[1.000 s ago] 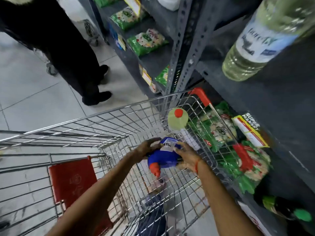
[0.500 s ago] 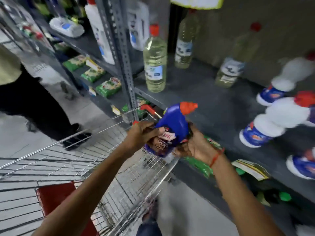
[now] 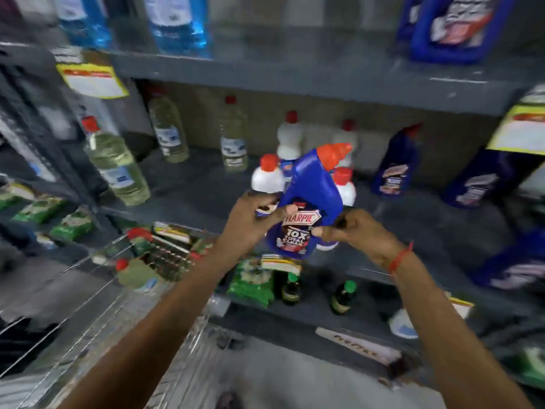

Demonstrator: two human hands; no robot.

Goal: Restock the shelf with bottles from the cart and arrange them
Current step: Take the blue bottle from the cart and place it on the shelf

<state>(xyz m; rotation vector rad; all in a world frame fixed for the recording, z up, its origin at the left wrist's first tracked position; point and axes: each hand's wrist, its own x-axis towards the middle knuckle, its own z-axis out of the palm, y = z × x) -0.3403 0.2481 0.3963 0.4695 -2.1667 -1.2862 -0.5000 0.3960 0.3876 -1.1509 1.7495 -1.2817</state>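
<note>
Head view: both hands, left hand [image 3: 253,219] and right hand [image 3: 358,231], clamp their grip around 1 blue bottle [image 3: 306,202] at frame centre, upright, cap tilted upper right toward the shelf [image 3: 188,184] beyond.

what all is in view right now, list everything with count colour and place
blue cleaner bottle: 1, blue, red cap, held before middle shelf
white bottles: about 4, red caps, behind it
clear bottles: 3, pale yellow, shelf left
dark blue bottles: several, shelf right
light blue bottles: 2, top shelf
green packets: several, lower shelves
dark small bottles: 2, green caps, lower shelf
cart: 1, wire, lower left
left hand, right hand: hands gripping blue bottle
</note>
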